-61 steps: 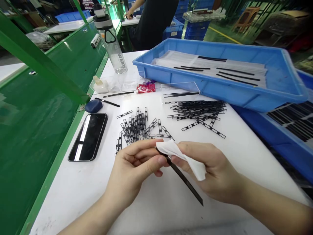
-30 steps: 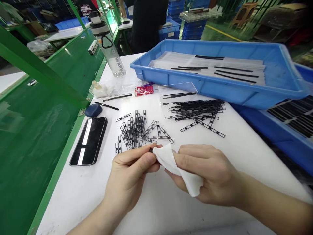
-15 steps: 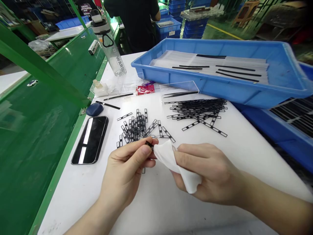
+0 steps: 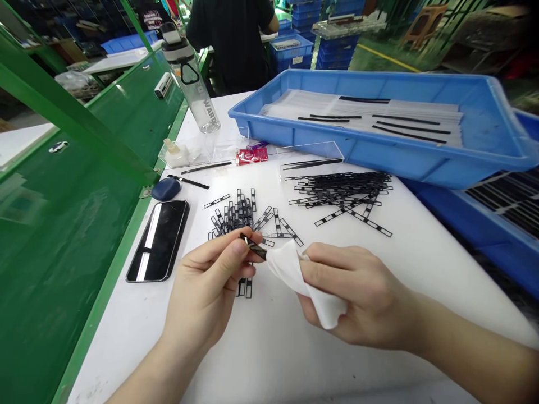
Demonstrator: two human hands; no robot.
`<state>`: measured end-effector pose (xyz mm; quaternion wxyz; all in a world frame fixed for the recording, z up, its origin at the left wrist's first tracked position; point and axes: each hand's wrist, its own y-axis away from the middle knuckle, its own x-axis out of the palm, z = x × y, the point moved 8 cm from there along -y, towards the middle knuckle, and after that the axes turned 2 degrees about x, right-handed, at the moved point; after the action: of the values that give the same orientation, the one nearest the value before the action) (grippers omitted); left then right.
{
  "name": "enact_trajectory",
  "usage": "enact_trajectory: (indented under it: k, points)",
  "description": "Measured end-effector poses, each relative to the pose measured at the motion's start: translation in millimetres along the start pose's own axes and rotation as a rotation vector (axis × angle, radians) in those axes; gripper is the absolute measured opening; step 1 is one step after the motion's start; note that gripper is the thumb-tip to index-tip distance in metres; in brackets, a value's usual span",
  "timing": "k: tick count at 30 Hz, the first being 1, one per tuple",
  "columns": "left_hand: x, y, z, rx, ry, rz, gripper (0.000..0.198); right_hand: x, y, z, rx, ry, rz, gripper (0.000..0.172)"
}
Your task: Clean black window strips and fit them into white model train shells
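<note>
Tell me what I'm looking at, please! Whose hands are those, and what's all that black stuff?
There's no robot here, just a person's two bare hands. Every picture comes from one camera on that person's head, looking forward and down, so you see what's in front of them.

The left hand pinches a dark strip. The right hand holds a white cloth or tissue, which hides the strip's other end.

On the white table lie two piles of black-framed strips, shorter ones and longer ones, plus a phone. Behind are a bottle and a blue tray.
</note>
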<state>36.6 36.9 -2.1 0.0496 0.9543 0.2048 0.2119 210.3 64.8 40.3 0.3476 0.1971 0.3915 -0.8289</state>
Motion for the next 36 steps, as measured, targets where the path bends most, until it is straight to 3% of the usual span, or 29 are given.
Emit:
enact_trajectory:
  k: [28,36]
  points:
    - [-23.3,-12.7,-27.0,0.163,0.039,-0.103,0.018,-3.1,-2.1,0.7,-0.023,0.039,-0.008,0.016]
    - [-28.6,-11.4,-35.2,0.181,0.083,-0.171,0.032,-7.6,-2.5,1.9,-0.054,0.043,-0.038,0.011]
